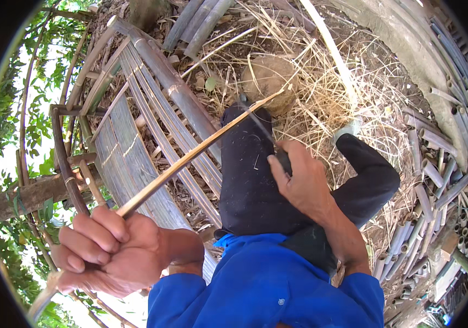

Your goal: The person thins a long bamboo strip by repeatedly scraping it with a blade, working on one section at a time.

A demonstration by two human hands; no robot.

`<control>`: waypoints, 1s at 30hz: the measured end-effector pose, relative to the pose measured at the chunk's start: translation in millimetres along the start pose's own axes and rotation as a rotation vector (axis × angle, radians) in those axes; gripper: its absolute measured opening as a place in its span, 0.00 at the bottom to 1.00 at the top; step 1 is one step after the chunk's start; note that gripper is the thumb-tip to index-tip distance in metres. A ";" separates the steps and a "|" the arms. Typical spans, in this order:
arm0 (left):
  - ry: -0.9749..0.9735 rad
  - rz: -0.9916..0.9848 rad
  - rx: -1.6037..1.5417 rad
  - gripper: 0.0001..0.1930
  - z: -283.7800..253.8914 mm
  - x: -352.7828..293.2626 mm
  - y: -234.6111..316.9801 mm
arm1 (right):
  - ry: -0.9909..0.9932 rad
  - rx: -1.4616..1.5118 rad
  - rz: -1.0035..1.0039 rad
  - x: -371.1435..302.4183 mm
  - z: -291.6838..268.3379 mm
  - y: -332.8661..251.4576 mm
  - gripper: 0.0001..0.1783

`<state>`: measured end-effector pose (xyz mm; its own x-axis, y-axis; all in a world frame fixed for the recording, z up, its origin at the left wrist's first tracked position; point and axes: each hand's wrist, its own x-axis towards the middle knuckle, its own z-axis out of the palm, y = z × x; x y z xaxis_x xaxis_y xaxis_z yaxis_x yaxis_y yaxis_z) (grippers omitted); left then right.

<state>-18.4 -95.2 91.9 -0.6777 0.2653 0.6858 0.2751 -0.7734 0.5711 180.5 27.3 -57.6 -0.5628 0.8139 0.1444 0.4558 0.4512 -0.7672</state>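
Note:
A long split bamboo strip (190, 154) runs slantwise from the lower left up across my dark trousers. My left hand (108, 249) is closed round its lower part, and the strip's end continues below the fist. In my right hand (302, 180), the fingers wrap round the dark handle (283, 162) of a knife. Its thin grey blade (260, 124) points up and left, meeting or passing close to the strip near its upper end; contact cannot be made out. The strip's upper part looks paler, with a rough edge.
Pale shavings (327, 126) litter the ground around a round stump (269, 82). On the left stands a bamboo bench (135, 147) with slats. Cut bamboo pieces (436, 169) lie piled on the right, and a pale strip (335, 49) lies at the top.

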 end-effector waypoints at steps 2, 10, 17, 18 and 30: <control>-0.013 -0.020 -0.030 0.18 4.7 -5.2 -0.2 | 0.066 0.085 -0.219 1.5 -9.0 -28.7 0.15; -0.075 0.010 -0.161 0.17 11.0 -8.9 3.5 | -0.060 0.018 -0.265 2.5 6.4 -38.6 0.12; -0.026 -0.013 -0.233 0.18 12.9 -9.3 -0.6 | -0.102 -0.102 -0.197 9.4 12.1 -9.8 0.10; -0.031 -0.006 -0.231 0.18 13.2 -8.2 -0.6 | -0.098 -0.097 -0.203 6.0 9.4 -16.8 0.10; -0.046 -0.007 -0.242 0.20 -4.8 -5.2 1.2 | -0.095 -0.009 -0.308 5.2 23.6 14.5 0.09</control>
<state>-17.8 -100.2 86.8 -0.6456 0.2925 0.7054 0.0958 -0.8854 0.4549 167.9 29.5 -82.8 -0.7369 0.6010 0.3096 0.2600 0.6746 -0.6909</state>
